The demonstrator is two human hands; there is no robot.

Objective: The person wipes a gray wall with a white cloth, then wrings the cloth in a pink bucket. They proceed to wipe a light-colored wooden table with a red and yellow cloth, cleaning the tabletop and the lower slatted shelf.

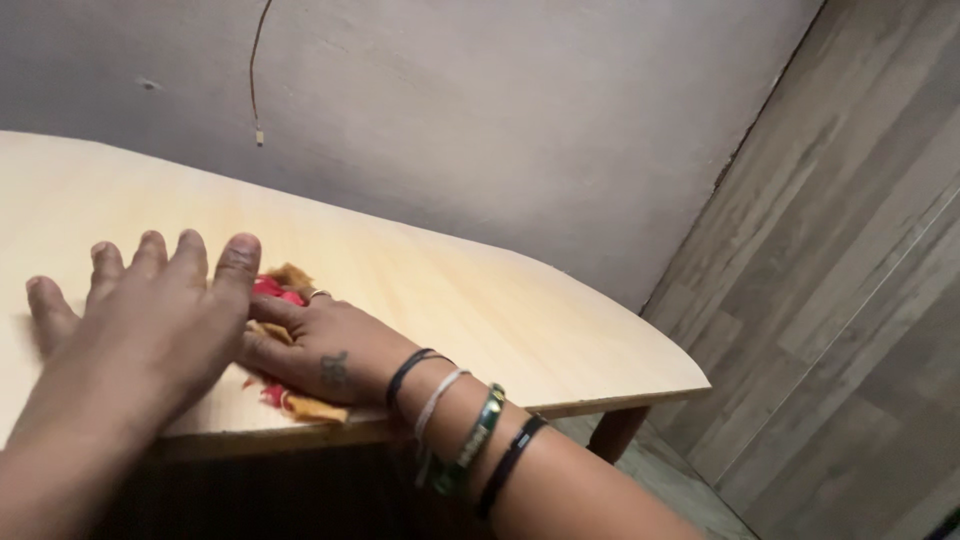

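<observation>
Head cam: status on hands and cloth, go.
Left hand flat on the wooden table, fingers spread. Right hand pressing the red and tan cloth near the front edge. Nothing else on the tabletop in view.

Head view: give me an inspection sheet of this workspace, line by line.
Surface: pale wooden table, bare apart from the cloth.
Job's things: red and mustard cloth, pressed flat near the front edge.
Clutter: nothing seen.
Hands: left hand flat, fingers spread, beside the cloth; right hand palm down on the cloth, bangles on its wrist.
Cables: thin cord hanging down the grey wall.
Surroundings: grey wood-look floor.
</observation>
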